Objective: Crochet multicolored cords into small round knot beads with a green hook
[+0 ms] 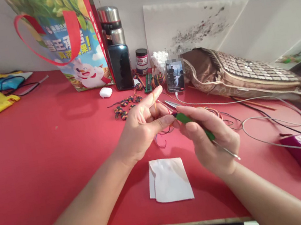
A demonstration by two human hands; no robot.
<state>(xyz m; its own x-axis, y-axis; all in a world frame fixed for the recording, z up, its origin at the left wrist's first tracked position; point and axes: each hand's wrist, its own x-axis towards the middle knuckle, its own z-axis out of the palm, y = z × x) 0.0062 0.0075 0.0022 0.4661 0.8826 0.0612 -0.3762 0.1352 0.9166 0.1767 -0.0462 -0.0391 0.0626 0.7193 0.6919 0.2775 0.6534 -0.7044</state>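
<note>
We gripped the green-handled tool (pixel 184 118) in the right hand (pixel 212 132); the left hand (pixel 149 124) pinched the dark cordwork (pixel 174 115), orange cord (pixel 154 102) looping 1 finger. Knotted pieces (pixel 122 114) beyond appeared complete; the pinched section appeared unfinished.

Green-handled, thin metal-tipped tool (pixel 183 118): mid-handle hidden by right grip (pixel 213 140). Small dark cord piece (pixel 174 115) at left grip (pixel 147 124) — too small to read. Colourful printed shopping bag (pixel 91 66), top cut off. Purple-and-white plastic power strip (pixel 300 154) — cropped right.
</note>
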